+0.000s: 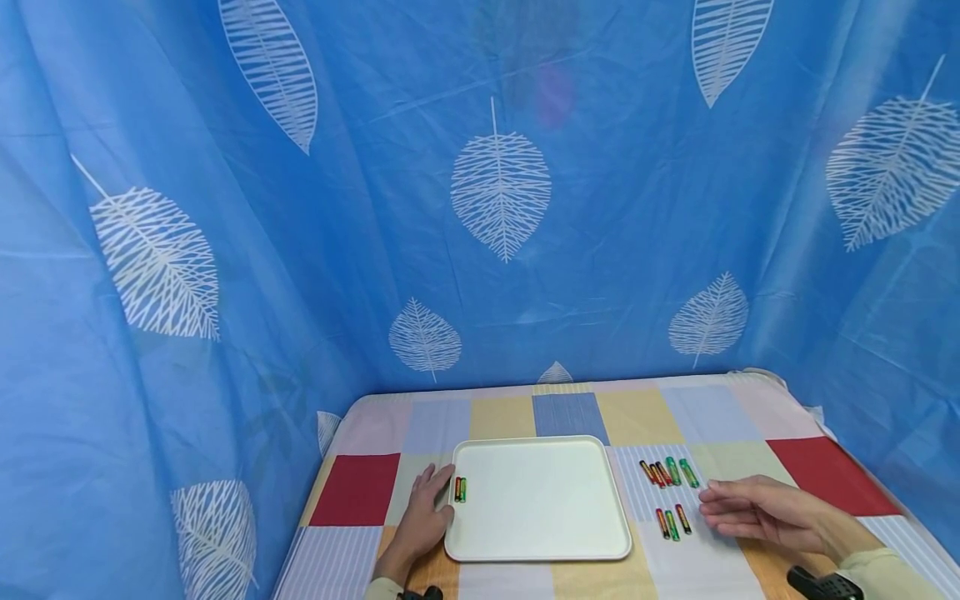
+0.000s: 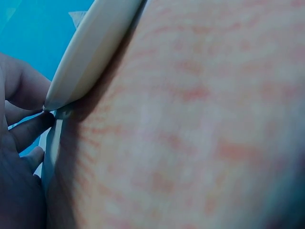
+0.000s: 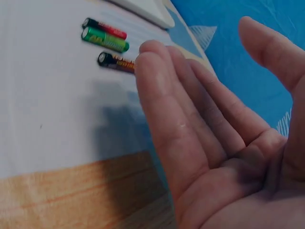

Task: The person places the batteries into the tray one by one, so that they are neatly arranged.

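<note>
Left hand [image 1: 422, 521], fingers loose, touches the white tray [image 1: 540, 500] near two batteries [image 1: 457, 489] inside it. Right hand [image 1: 768, 510], fingers extended, palm bare, lies just beside eight loose batteries [image 1: 672, 472] on the desk [image 1: 502, 417]. Judged step: pickup, none gripped; next calls for a fingertip pinch.

Looks smooth, hard and plastic on the tray [image 1: 538, 500], with a soft sheen. Shines like glossy printed film on the batteries [image 3: 106, 40], with bare metal at the visible ends. Looks like mostly matt fabric on the tablecloth [image 1: 356, 492]; hangs creased, smooth and faintly glossy in the curtain [image 1: 360, 217].
</note>
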`<state>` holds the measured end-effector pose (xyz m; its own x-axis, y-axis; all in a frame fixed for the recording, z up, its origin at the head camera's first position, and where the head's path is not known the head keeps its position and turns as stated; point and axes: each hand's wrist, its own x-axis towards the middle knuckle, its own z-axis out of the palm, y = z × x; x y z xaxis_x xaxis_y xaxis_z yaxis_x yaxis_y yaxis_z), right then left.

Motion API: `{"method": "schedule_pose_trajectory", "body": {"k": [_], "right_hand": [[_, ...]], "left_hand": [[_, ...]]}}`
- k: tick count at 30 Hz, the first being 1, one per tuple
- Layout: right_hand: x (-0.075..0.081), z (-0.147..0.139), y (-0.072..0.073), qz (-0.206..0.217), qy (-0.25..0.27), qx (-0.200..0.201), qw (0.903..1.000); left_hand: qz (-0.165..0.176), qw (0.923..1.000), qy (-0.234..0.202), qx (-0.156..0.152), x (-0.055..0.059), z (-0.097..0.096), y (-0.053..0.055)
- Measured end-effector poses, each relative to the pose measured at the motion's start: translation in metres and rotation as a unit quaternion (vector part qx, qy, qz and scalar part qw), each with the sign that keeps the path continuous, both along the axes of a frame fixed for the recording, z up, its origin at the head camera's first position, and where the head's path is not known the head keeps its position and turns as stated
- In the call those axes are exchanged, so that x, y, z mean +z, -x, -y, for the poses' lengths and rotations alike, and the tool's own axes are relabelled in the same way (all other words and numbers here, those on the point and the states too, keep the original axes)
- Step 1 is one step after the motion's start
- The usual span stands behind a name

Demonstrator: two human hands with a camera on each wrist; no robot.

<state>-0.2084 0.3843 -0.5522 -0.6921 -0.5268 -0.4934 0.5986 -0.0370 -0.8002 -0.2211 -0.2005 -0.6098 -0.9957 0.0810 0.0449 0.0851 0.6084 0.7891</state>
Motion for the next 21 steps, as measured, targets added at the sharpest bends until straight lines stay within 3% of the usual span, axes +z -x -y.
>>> {"method": "schedule_pose_trajectory", "body": {"k": [8,21], "right_hand": [[-0.016,-0.001,-0.003,0.026,-0.013,-0.011,0.9995],[-0.034,0.020,0.006,-0.021,-0.130,-0.043,0.9904]], "left_hand": [[0.009,0.9999,-0.006,0.000,-0.001,0.000,0.000],[0.003,1.0000,0.001,0.001,-0.002,0.001,0.001]]}}
